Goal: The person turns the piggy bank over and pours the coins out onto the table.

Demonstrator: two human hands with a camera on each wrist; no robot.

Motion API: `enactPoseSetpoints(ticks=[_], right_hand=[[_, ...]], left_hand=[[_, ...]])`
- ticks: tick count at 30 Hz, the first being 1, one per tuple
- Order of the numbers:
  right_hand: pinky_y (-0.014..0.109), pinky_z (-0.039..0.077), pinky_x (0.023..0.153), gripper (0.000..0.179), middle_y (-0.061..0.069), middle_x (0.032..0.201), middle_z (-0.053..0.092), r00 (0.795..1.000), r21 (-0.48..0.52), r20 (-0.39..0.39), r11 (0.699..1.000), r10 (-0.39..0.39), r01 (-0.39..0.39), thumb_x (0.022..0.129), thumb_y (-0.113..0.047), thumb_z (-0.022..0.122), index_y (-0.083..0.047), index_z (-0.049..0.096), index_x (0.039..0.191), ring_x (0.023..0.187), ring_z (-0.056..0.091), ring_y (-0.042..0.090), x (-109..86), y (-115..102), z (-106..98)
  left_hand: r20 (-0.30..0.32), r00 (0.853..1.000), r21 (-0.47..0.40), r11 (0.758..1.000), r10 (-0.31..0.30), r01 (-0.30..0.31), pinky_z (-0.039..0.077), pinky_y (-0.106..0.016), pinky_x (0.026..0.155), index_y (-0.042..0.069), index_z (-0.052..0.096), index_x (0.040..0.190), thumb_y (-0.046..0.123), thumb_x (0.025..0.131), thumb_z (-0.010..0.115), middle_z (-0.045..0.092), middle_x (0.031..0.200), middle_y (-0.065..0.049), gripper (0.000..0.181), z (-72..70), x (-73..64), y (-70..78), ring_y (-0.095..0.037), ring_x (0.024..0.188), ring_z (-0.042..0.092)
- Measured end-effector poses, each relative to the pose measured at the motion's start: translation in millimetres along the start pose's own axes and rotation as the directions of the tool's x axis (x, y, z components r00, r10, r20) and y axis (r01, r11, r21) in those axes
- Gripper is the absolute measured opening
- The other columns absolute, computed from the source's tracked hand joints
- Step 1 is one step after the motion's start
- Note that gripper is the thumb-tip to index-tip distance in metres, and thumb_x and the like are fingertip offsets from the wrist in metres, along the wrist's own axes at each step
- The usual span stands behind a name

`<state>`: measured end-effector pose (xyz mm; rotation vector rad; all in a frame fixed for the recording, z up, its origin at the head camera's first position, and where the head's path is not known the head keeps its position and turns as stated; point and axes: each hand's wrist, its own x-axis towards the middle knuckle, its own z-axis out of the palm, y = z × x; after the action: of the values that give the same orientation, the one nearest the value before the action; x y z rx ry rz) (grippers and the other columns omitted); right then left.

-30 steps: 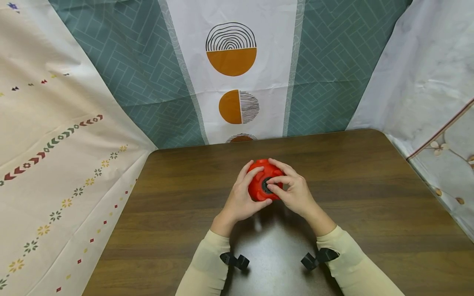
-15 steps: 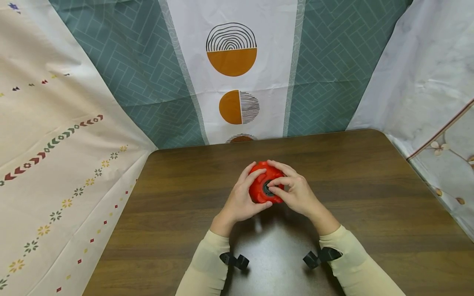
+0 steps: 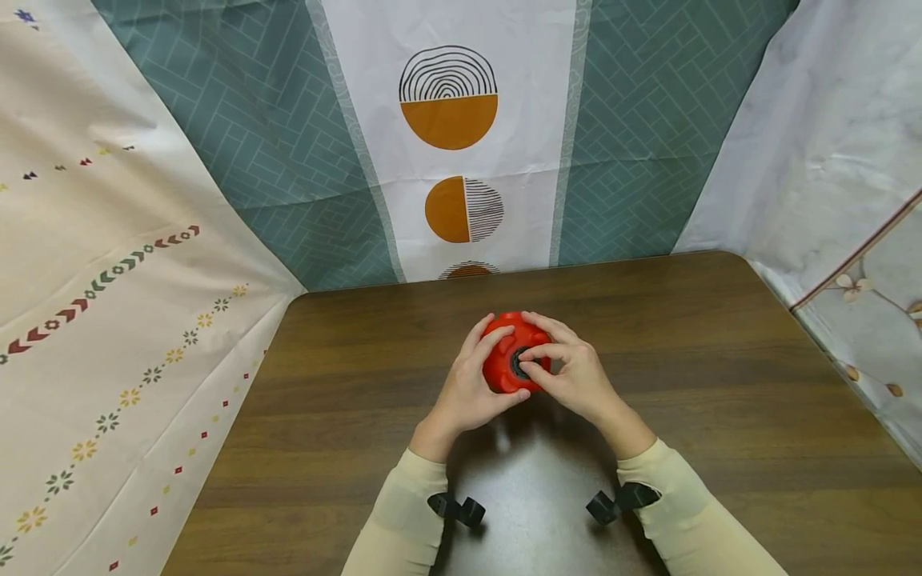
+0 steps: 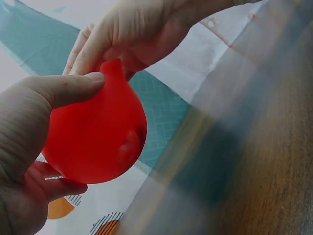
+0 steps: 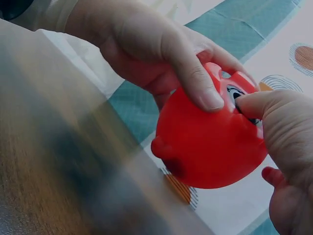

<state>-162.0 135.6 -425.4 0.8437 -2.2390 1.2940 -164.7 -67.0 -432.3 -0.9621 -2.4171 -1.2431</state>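
A glossy red rounded object (image 3: 504, 344), like an upturned piggy bank, is held above the table between both hands. Stubby lobes ring its upper side, and a dark round plug (image 3: 515, 365) sits in the middle of them. The left hand (image 3: 464, 388) grips the red body from the left, thumb on the near side and fingers on the far side. At the plug, the thumb and index finger of the right hand (image 3: 576, 376) pinch, while its other fingers reach over the far right side. In the right wrist view the red body (image 5: 205, 147) bulges smoothly below, with a small knob.
The brown wooden table (image 3: 360, 360) spreads under both forearms, with a bright reflection near its front. Patterned cloths hang behind it (image 3: 627, 160) and on both sides. A black wrist camera (image 3: 461, 509) is strapped to each sleeve.
The red object and hands shifted slightly toward the person and right half a second ago, and are now back almost where they were. Both hands keep their hold.
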Motion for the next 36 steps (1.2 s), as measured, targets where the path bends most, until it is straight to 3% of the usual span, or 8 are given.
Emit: enactPoseSetpoints(ticks=[10,27,36], right_hand=[[0.019,0.045,0.095,0.012,0.008,0.137,0.054,1.000,0.075,-0.017,0.997,-0.003,0.004,0.077,-0.005,0.079,-0.011,0.077,0.088,0.129,0.044,0.027,0.2,-0.3,0.9],[0.030,0.048,0.095,0.015,0.006,0.135,0.056,0.995,0.047,0.054,0.995,-0.089,0.087,0.075,-0.004,0.081,-0.010,0.078,0.088,0.135,0.038,0.026,3.2,-2.2,-7.4],[0.041,0.049,0.095,0.015,0.002,0.139,0.053,0.989,0.029,0.136,0.998,-0.062,0.059,0.076,-0.008,0.081,-0.016,0.078,0.088,0.137,0.035,0.024,2.5,-1.8,-12.5]], left_hand=[[0.000,1.000,-0.011,1.000,-0.006,0.006,0.049,-0.036,0.095,0.023,0.044,0.139,0.025,0.070,0.086,0.026,0.154,-0.011,0.081,-0.8,0.1,1.8,-0.023,0.134,0.037],[0.041,0.998,-0.003,0.999,0.041,-0.041,0.049,-0.035,0.094,0.020,0.045,0.139,0.025,0.069,0.087,0.027,0.153,-0.009,0.082,-3.7,0.5,2.8,-0.023,0.133,0.038],[0.084,0.996,0.015,0.999,0.044,-0.046,0.050,-0.037,0.094,0.020,0.046,0.140,0.030,0.070,0.086,0.027,0.153,-0.009,0.081,-4.8,-0.5,2.5,-0.025,0.131,0.040]])
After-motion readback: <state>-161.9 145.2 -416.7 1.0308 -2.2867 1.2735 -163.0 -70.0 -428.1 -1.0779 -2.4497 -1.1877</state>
